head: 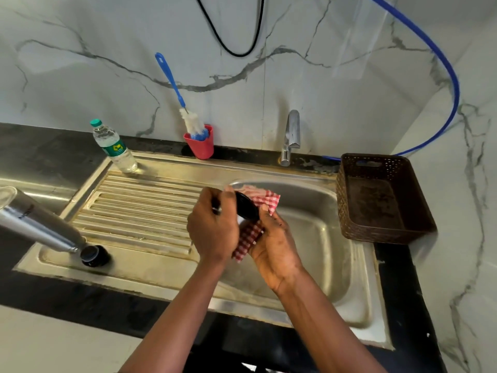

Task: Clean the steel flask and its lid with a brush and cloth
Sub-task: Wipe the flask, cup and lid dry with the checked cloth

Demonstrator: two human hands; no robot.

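Bare forearms (172,316), left hand (212,230), right hand (274,246)

Marble wall (322,84), black countertop (48,149)

Flask (35,222) on drainboard (139,205), L of basin (317,230) (basket (347,205) R).

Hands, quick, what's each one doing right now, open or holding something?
Left hand: grip closed around the black lid.
Right hand: grip closed on the red checked cloth, pressed against the lid.
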